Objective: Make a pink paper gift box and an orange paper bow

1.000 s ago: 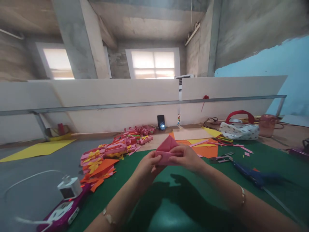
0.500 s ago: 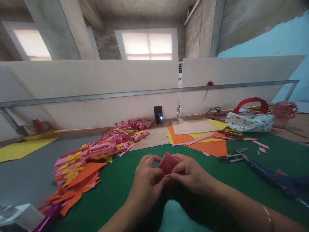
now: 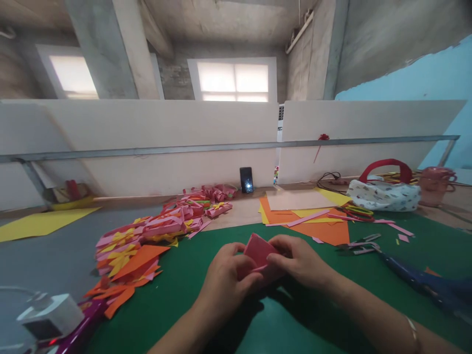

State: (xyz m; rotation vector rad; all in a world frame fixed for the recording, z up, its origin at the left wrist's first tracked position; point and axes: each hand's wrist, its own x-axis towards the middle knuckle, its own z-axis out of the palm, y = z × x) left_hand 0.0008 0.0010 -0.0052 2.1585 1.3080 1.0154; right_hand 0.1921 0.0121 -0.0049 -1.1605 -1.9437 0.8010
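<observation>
At far left, a white charger (image 3: pixel 55 314) is seen on a purple power strip (image 3: pixel 86 327), followed by a heap of cut pink, yellow and orange paper (image 3: pixel 147 236). At centre, over a green mat (image 3: pixel 177 290), the left hand (image 3: pixel 230 275) is held with its forearm slanting up from the bottom edge, its back turned upward, fingers curled and thumb extended to the right. A folded pink paper (image 3: pixel 259 251) is gripped by both hands, its left side and lower edge pinched by the left fingers and thumb. One corner is pointed upward and slightly left, away from the person (the long axis cannot be told, much of the paper being covered). The right side is grasped by the right hand (image 3: pixel 300 260), its thumb laid against the near face and its index finger bent behind; its forearm is slanted in from the lower right. Farther right, orange sheets (image 3: pixel 328 233) and a blue tool (image 3: pixel 413 275) are seen.
</observation>
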